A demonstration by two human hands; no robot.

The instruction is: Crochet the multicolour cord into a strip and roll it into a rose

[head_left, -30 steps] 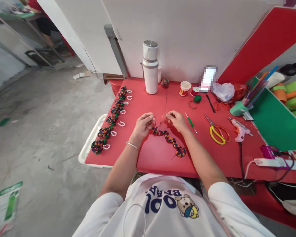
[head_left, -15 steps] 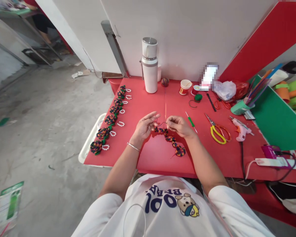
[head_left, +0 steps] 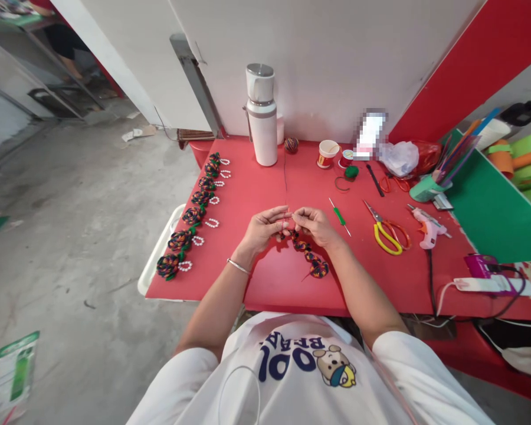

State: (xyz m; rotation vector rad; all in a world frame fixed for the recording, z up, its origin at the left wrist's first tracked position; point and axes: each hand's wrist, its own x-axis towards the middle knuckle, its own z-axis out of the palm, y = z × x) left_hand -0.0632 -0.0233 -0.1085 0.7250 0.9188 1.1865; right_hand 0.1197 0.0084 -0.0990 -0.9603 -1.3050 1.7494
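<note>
A multicoloured crocheted strip (head_left: 310, 260) curls across the red table (head_left: 274, 283) in front of me. My left hand (head_left: 262, 228) and my right hand (head_left: 316, 225) meet at its upper end, fingertips pinched together on the strip and its dark yarn. The yarn strand (head_left: 285, 171) runs from my fingers back to a small multicoloured yarn ball (head_left: 291, 144) near the wall. A silver bangle sits on my left wrist.
Several finished yarn flowers (head_left: 190, 215) with bead loops line the table's left edge. A white flask (head_left: 261, 115), a cup (head_left: 326, 154), a green crochet hook (head_left: 338, 216), yellow scissors (head_left: 384, 233), a pink glue gun (head_left: 425, 227) and a power strip (head_left: 491, 286) lie around.
My hands have drawn together from slightly apart, and now pinch the strip's end side by side. My view has shifted a little to the right.
</note>
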